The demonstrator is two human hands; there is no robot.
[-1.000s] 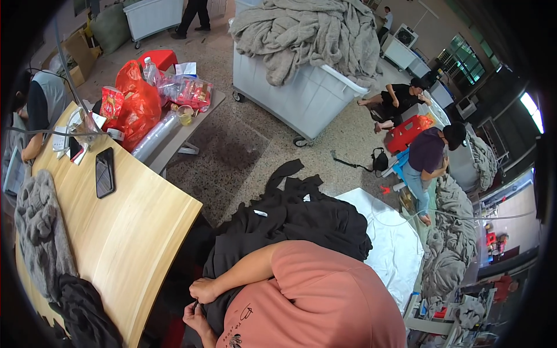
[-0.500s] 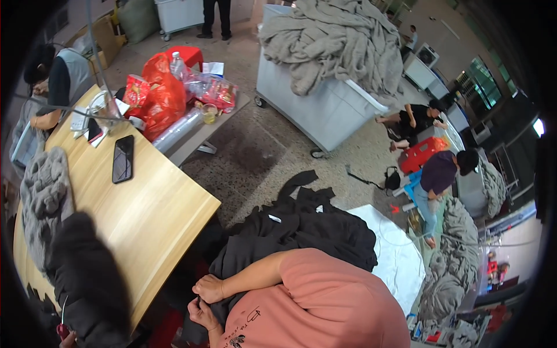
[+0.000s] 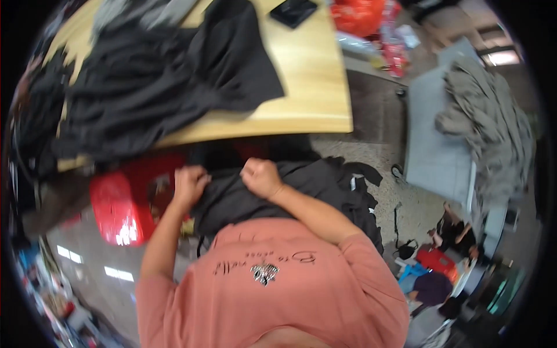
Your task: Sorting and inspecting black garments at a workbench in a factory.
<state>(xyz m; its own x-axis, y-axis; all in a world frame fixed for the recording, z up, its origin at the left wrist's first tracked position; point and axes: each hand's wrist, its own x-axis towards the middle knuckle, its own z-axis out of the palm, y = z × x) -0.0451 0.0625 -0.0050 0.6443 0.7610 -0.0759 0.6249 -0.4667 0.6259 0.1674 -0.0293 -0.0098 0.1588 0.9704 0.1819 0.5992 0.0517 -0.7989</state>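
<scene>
A black knit garment (image 3: 243,194) lies across my lap, bunched up under the table's front edge. My left hand (image 3: 190,184) is closed on its left part, the fingers curled at the cloth. To the right, my right hand (image 3: 262,178) makes a fist on the upper edge of the same garment. A stretch of dark fabric runs between the two hands. More black cloth with small white labels (image 3: 354,182) spills off to the right of my lap. Another black garment (image 3: 156,87) is spread on the wooden table (image 3: 313,110) ahead, away from my hands.
A red plastic stool (image 3: 119,209) stands left of my lap. On the table are a dark phone (image 3: 293,11) and grey cloth (image 3: 145,13). To the right stands a wheeled bin (image 3: 432,133) heaped with grey knitwear (image 3: 493,116). People sit farther off at lower right.
The view has swung toward the table and my lap. My hands, close together on the black cloth before, are now spread apart along it. The black garment on the table appears more spread out.
</scene>
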